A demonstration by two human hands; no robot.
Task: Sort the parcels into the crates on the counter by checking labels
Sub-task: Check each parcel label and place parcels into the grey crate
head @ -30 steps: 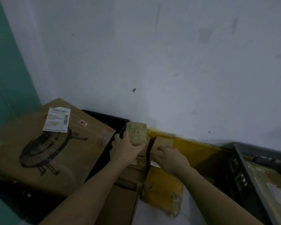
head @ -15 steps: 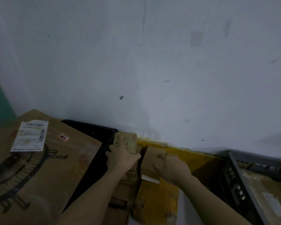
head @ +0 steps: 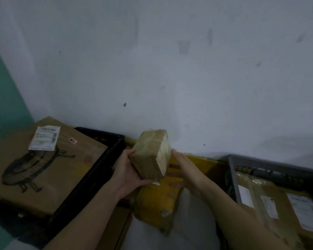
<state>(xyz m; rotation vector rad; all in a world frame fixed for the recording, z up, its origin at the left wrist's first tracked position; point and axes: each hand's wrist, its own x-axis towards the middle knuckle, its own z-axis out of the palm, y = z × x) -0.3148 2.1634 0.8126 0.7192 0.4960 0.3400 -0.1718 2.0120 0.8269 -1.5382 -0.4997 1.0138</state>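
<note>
A small taped brown parcel (head: 149, 154) is lifted and tilted above the yellow crate (head: 202, 160). My left hand (head: 128, 170) grips it from below and from the left. My right hand (head: 183, 168) lies beside the parcel's right face with fingers spread under it. A yellow padded parcel (head: 157, 201) sits in the yellow crate below. On the left stands a black crate (head: 105, 156), and a large brown box (head: 40, 165) with a white label lies across it. At the right, a grey crate (head: 232, 170) holds flat labelled parcels (head: 278, 201).
A white wall (head: 170, 69) rises right behind the crates. A teal panel (head: 2, 98) stands at the far left. A pale parcel (head: 170, 235) and a brown carton edge (head: 116, 230) lie in front of the yellow crate.
The small parcel has come up out of the yellow crate and turned, its pale end now facing right. My right hand left the other box and moved under the parcel.
</note>
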